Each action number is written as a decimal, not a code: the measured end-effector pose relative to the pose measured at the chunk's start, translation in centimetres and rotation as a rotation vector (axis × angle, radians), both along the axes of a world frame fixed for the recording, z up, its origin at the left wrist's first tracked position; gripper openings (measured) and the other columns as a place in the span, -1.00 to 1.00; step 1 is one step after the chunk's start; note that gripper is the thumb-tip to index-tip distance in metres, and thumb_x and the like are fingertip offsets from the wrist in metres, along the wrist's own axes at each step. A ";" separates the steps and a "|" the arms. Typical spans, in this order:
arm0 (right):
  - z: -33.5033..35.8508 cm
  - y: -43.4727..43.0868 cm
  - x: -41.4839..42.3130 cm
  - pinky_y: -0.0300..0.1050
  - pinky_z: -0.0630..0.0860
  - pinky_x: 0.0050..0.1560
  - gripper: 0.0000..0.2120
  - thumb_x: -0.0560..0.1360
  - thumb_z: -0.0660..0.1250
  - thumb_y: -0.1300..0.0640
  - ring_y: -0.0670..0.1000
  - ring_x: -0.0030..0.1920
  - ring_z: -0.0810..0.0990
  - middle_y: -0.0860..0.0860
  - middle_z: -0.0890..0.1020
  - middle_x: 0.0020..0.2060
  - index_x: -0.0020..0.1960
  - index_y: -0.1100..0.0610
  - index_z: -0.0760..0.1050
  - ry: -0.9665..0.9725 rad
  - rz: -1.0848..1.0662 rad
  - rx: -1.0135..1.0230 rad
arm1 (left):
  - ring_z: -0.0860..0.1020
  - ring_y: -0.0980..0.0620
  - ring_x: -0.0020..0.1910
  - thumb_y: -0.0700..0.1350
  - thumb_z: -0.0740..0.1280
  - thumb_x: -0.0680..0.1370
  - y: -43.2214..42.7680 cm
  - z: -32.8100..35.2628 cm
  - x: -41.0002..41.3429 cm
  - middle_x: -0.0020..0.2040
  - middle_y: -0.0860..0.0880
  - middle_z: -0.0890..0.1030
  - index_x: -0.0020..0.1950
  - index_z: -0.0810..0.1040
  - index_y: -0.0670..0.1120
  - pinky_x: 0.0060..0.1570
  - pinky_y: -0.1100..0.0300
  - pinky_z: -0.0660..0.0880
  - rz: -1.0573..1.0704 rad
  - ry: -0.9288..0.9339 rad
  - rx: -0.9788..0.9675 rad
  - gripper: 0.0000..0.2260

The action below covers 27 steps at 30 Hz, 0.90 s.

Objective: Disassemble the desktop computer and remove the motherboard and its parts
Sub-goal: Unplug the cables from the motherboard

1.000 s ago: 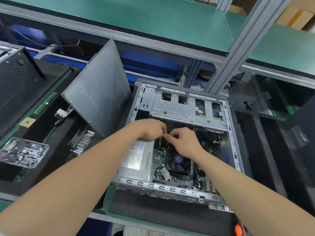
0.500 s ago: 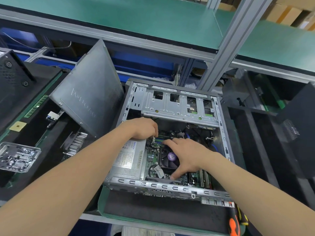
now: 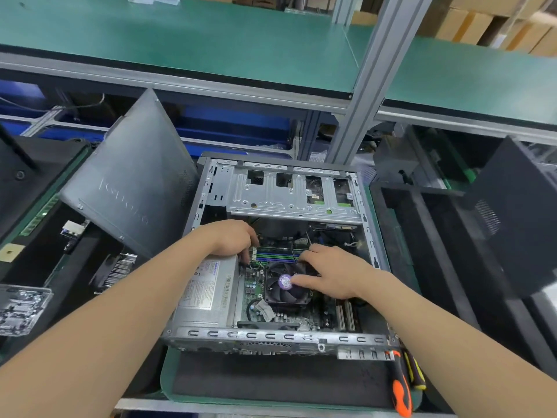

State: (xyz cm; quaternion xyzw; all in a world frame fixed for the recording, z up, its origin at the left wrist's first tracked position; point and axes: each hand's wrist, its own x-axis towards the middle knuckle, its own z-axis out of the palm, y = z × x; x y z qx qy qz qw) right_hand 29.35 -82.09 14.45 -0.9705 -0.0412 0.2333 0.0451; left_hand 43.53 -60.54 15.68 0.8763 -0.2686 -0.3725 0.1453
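Right hand (image 3: 334, 274) is resting flat on the round black plastic fan (image 3: 281, 292); left hand (image 3: 232, 239), beside it, is hiding its grip; tugging could be snapping the thin black wire (image 3: 291, 251).

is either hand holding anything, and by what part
Right hand rests on the cooler fan, holding nothing. Left hand: fingers curled beside the power supply, cannot tell.

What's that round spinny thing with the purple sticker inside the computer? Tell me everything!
It's the cooling fan: black plastic-looking blades in a squarish dark frame, with a round purple sticker at its hub. It lies flat, facing up, on the green motherboard inside the open metal case. The right hand rests spread fingers on it.
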 end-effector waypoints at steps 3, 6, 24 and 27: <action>0.3 -0.2 -0.2 -0.04 0.44 0.32 -0.47 0.64 0.23 -0.22 0.07 0.31 0.51 0.02 0.48 0.32 0.49 0.06 0.40 -0.084 -0.078 0.117 | 0.67 0.16 0.06 -0.29 0.10 0.60 0.1 0.3 -0.3 -0.24 0.07 0.75 0.26 0.61 -0.07 0.33 0.14 0.40 0.008 0.048 -0.008 -0.62; 1.0 0.2 -0.3 -0.08 0.47 0.27 -0.62 0.65 0.26 -0.10 0.04 0.25 0.53 0.00 0.54 0.24 0.38 0.05 0.52 -0.153 -0.145 0.201 | 0.67 0.14 0.00 -0.29 0.09 0.60 0.2 0.2 -0.4 -0.25 0.04 0.75 0.18 0.60 -0.04 0.33 0.08 0.44 0.028 0.040 -0.044 -0.65; 5.1 1.1 -3.0 -0.18 0.51 -0.05 -0.88 0.59 0.35 0.03 -0.14 -0.10 0.64 -0.19 0.68 -0.18 0.03 -0.09 0.66 -0.443 -0.512 0.538 | 0.66 0.14 -0.04 -0.11 0.36 0.58 -4.0 3.7 -7.6 -0.04 0.15 0.70 0.10 0.65 0.08 0.10 0.06 0.61 0.117 -0.137 -0.704 -0.84; 6.3 -0.7 -5.6 -0.15 0.56 -0.05 -0.86 0.58 0.35 0.05 -0.15 -0.13 0.65 -0.17 0.71 -0.21 0.01 -0.06 0.70 -0.562 -0.540 0.523 | 0.68 0.12 -0.06 -0.11 0.39 0.57 -6.3 4.8 -10.5 -0.04 0.16 0.70 0.06 0.65 0.11 0.07 0.02 0.65 0.176 -0.112 -0.789 -0.86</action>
